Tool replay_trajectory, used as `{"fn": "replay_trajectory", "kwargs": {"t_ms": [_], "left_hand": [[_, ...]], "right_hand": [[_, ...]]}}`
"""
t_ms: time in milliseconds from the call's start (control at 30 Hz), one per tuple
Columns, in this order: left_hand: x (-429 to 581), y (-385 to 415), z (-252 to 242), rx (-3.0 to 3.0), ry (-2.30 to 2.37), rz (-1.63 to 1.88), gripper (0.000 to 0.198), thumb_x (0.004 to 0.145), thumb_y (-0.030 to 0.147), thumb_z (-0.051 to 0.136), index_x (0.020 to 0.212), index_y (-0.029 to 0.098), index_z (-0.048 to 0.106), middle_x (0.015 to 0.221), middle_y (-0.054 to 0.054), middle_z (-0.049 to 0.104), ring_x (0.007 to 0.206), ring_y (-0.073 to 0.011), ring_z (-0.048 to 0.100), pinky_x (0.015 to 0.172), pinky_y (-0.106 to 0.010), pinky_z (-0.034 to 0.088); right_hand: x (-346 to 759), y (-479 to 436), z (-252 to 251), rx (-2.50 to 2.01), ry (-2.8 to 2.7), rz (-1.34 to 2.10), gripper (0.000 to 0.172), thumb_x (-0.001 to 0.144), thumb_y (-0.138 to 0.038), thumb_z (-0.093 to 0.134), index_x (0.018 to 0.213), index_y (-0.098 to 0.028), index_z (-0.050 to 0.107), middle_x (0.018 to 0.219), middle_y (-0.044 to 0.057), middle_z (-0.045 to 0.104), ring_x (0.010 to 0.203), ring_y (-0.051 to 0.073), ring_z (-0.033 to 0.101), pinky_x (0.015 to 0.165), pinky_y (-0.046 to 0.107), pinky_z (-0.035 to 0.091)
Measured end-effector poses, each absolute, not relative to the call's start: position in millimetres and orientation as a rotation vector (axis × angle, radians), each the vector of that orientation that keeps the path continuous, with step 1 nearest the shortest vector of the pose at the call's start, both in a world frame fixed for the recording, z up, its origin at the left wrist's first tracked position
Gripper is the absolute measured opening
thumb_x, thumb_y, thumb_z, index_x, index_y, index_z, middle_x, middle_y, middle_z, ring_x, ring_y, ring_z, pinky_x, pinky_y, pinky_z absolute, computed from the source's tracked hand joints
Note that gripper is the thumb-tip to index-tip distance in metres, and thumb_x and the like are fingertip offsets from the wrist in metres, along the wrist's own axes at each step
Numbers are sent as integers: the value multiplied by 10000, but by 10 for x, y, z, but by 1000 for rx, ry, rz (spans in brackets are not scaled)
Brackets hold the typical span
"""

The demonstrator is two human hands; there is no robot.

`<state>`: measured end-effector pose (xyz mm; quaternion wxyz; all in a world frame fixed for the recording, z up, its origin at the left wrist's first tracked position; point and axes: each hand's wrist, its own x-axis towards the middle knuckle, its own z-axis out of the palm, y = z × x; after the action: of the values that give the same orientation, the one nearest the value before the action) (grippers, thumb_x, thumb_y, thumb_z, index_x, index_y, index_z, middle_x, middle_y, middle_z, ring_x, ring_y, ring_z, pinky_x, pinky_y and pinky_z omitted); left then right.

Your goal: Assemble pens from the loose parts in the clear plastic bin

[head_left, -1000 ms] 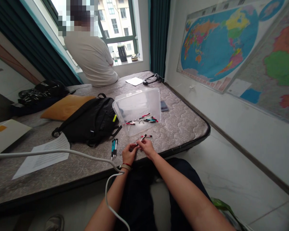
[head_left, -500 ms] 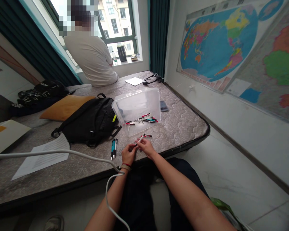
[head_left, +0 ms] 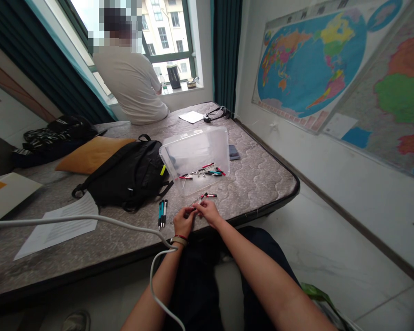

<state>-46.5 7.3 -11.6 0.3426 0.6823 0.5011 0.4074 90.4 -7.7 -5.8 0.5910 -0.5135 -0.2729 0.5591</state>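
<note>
Over the near edge of the mattress my two hands meet at a white pen with a black end [head_left: 202,198]. My left hand [head_left: 183,222] pinches its lower end, and the fingers of my right hand [head_left: 209,213] close around its barrel. Much of the pen is hidden by the fingers. Just beyond my right hand lies a red and black pen part [head_left: 211,196]. Left of my left hand, several assembled pens [head_left: 163,214], blue, black and white, lie side by side. Farther back, a clear plastic box [head_left: 196,149] lies on its side with several loose pen parts [head_left: 214,173] in it.
A black backpack [head_left: 127,174], an orange pillow [head_left: 93,154] and a printed sheet [head_left: 62,225] are on the mattress [head_left: 262,184]. A white cable [head_left: 124,223] crosses in front at left. A person [head_left: 127,85] sits at the far side by the window.
The fingers of my right hand have moved along the pen and now cover more of its barrel. Its black end sits slightly lower and farther left. The view has shifted slightly.
</note>
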Motion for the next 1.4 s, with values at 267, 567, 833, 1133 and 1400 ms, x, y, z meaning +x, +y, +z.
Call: {"fn": "replay_trajectory", "kwargs": {"t_ms": [267,567,833,1133,1400], "left_hand": [[-472,78,-124,1790,1322,1075,258,796,439,667,919,214,699,870,-36,745,728,-168,682,702,-302,542],[-458,58,-106,1796,1293,1058,257,806,439,663,931,218,704,885,-35,746,767,-174,692,722,-298,539],[-469,90,-86,1696,1241,1143,291,875,416,576,1035,193,674,963,-66,746,886,-192,700,818,-326,537],[-526,100,-98,1413,1190,1233,392,855,416,618,1163,173,606,962,-80,740,926,-209,704,880,-367,541],[-562,124,-114,1295,1297,1304,403,798,420,690,1120,179,665,1035,-85,726,959,-216,694,890,-379,557]], "right_hand": [[903,-92,-33,-1108,-631,1334,410,600,-457,833,832,-155,679,755,21,698,600,110,628,534,204,458],[892,-90,-46,-1116,-607,1316,401,603,-460,823,776,-139,656,643,2,660,522,88,579,507,196,435],[882,-99,52,-1147,-519,1334,488,700,-401,788,1086,-173,593,783,14,688,567,106,618,491,196,484],[1631,214,308,-1639,-1112,1107,138,845,-252,612,922,-142,647,785,37,698,477,86,569,414,179,414],[2136,1336,645,-2130,-1855,400,112,815,-206,654,904,-175,713,944,68,725,903,186,654,829,274,475]]}}
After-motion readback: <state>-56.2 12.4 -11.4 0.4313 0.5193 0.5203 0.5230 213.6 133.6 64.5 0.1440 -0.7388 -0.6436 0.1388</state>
